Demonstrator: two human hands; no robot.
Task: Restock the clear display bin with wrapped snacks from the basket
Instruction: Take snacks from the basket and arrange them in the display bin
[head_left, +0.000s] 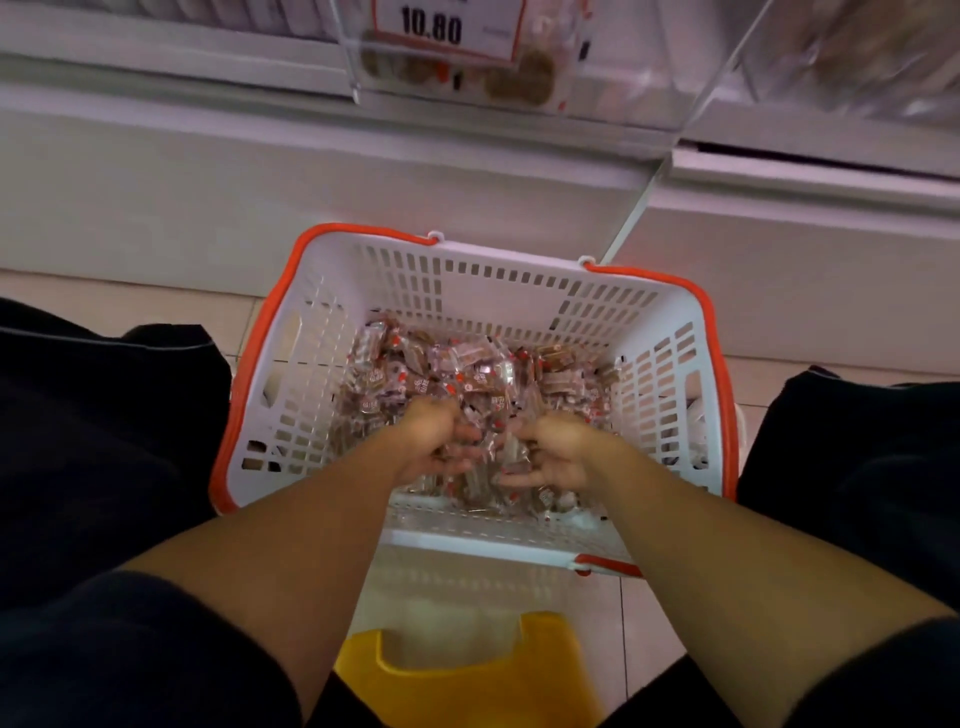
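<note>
White plastic with an orange rim makes up the one basket (400, 270), which sits on the tiled floor (130, 306) between the person's knees. Wrapped snacks (467, 374) lie heaped across its bottom, too many and too blurred to count; the wrappers are clear with brown and red patches, and their print cannot be read.

Two hands reach into the heap, close together but not touching. The left hand (434, 441) has its fingers curled around a clutch of snacks, and the right hand (558, 452) curls around another bunch just beside it. How many pieces each one holds is hidden by the fingers and the glare on the wrappers.

One clear display bin (597, 88) hangs above on the white shelving (260, 171), cut off by the top edge; a few round brown pieces show through its front wall. A single price tag (441, 26) on it reads "10.80", with the small print beside it illegible. A second clear bin (841, 67) to the right is smeared by blur.

One yellow stool (467, 675) shows below the arms, partly hidden by dark sleeves.
</note>
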